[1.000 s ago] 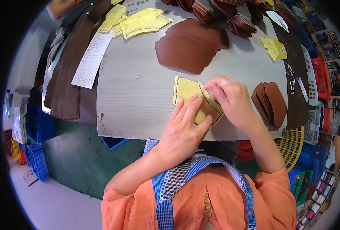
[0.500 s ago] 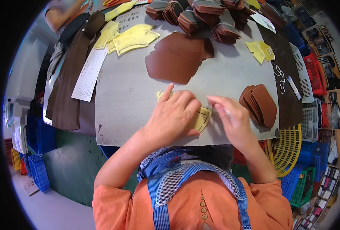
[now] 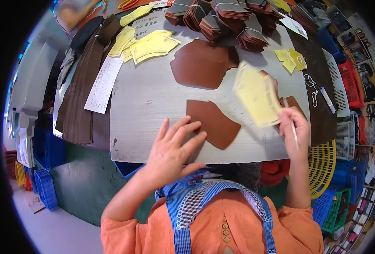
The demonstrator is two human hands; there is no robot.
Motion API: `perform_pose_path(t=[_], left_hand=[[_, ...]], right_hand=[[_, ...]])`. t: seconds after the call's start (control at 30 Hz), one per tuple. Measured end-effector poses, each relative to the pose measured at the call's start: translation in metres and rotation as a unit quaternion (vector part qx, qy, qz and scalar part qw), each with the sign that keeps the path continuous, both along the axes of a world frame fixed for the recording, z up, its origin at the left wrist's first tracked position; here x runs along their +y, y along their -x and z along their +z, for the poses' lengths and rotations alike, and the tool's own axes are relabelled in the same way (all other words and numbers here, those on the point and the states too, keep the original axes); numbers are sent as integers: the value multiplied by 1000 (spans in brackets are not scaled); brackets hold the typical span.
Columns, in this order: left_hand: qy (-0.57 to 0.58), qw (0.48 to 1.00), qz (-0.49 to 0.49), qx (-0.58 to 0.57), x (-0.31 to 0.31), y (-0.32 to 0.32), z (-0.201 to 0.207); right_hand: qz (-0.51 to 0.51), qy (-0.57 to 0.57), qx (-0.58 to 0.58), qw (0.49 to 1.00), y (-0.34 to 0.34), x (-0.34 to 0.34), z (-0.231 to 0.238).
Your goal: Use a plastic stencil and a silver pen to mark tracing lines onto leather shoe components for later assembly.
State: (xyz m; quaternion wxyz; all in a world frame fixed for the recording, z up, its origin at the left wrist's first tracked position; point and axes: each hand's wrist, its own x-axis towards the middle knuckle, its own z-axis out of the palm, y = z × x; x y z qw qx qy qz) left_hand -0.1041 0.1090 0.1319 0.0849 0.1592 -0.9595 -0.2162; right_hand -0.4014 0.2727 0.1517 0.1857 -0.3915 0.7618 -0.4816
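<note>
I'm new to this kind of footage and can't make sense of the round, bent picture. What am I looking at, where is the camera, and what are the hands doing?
The camera sits on a person's head and looks down; its wide lens bends straight edges. The grey worktable carries brown leather pieces, bundled stacks at the far edge, yellow paper patterns and a printed sheet. The left hand lies open, fingertips on one brown leather piece. The right hand lifts a yellow pattern, blurred, and seems to hold a thin pen-like tool as well. Someone else's arm shows at the top left.
</note>
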Motion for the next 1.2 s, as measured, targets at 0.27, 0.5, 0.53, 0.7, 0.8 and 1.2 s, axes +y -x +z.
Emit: perform_pose_path(t=[0.27, 0.5, 0.53, 0.7, 0.8, 1.2], left_hand=[[-16, 988, 47, 146, 36, 41, -24], [-22, 988, 57, 140, 38, 41, -27], [-20, 988, 57, 143, 37, 41, -28], [-24, 989, 41, 143, 34, 40, -30], [-22, 988, 34, 150, 33, 42, -33], [12, 992, 50, 113, 35, 43, -31]], right_hand=[[141, -19, 103, 984, -61, -25, -37], [100, 62, 101, 988, -55, -50, -18], [113, 65, 39, 991, -50, -57, -19], [339, 61, 125, 930, -64, -115, -25], [349, 71, 249, 901, -78, -141, -45], [236, -55, 163, 956, -45, -58, -21]])
